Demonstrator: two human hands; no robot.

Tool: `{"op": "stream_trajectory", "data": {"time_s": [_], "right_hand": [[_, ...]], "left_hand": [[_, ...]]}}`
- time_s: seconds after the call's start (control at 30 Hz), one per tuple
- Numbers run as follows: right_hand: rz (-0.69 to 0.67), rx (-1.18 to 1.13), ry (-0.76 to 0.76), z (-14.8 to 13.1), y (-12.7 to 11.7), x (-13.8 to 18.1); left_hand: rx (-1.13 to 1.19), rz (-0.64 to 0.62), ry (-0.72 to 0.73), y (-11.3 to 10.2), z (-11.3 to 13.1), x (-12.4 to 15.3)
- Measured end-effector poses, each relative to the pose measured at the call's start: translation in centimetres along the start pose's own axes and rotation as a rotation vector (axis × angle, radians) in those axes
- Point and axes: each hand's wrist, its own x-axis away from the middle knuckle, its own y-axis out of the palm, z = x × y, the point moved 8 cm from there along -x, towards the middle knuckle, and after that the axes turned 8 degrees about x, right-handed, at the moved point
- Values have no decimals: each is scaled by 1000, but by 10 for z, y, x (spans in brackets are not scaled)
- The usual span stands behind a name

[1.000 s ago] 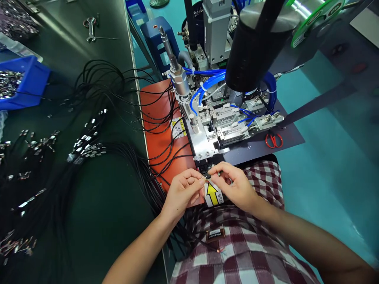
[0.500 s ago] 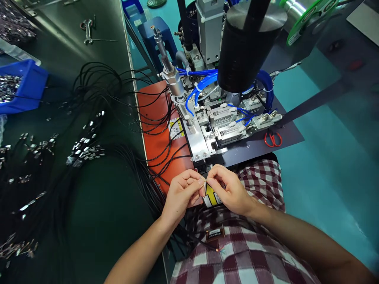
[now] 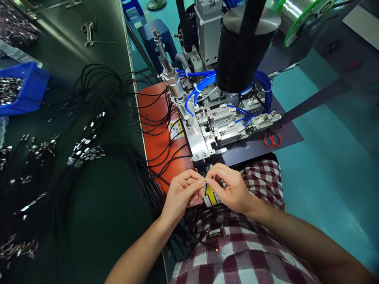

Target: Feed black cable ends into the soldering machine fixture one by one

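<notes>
My left hand (image 3: 183,193) is closed in a pinch in front of the machine. Tip to tip with it, my right hand (image 3: 227,187) pinches from the other side. A tiny pale wire end (image 3: 204,181) shows between the fingertips; most of it is covered by the fingers. Behind and below the hands is a label with a yellow arrow (image 3: 211,196). Just beyond them stands the metal fixture (image 3: 199,148) of the machine. Over my lap lies a black cable with bared coloured wires (image 3: 218,249) at its end.
Black cables (image 3: 160,157) cross the orange plate (image 3: 154,138) from the dark table (image 3: 97,205) at left. Bundles with metal connectors (image 3: 85,150) lie there, beside a blue bin (image 3: 26,94) and a wrench (image 3: 89,34). Red-handled scissors (image 3: 272,139) rest right of the machine. A black cylinder (image 3: 244,51) overhangs it.
My right hand has shifted very slightly left and its fingers have turned a little at the pinch. My left hand stays nearly still. The view has moved slightly.
</notes>
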Motion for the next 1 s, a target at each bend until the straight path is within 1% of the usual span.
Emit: {"op": "stream_trajectory", "data": {"time_s": [0.07,0.17,0.23,0.3,0.43,0.47,0.5,0.53,0.6,0.63,0.7,0.77,0.83,0.93,1.0], "right_hand": [[-32,-53,83,7,2,-1],[-81,-225,292,25,9,3],[-95,-279,350,30,12,5],[-82,-226,318,28,9,6],[-24,-24,89,7,-4,5],[-19,-7,53,4,-6,5],[-21,-16,48,5,-6,5],[-32,-53,79,9,-6,6],[-77,-189,216,26,-1,8],[-103,-260,285,35,2,9],[-133,-353,375,50,5,12],[-126,-377,412,60,3,10],[-107,-382,433,68,0,7],[-124,-406,459,76,1,0],[-154,-417,469,79,5,-4]], "left_hand": [[-7,11,27,0,0,0],[-59,53,106,0,3,1],[-108,83,152,-1,4,2],[-149,110,181,-2,6,2],[-241,122,290,0,18,2],[-263,114,329,2,21,3],[-286,106,370,4,24,3],[-314,98,412,6,27,4],[-403,76,484,12,30,4],[-463,62,504,15,30,3],[-592,40,495,18,27,-1],[-712,46,471,17,25,-6],[-832,64,492,16,28,-8],[-986,58,610,18,35,-5],[-1050,61,687,19,38,-3]]}}
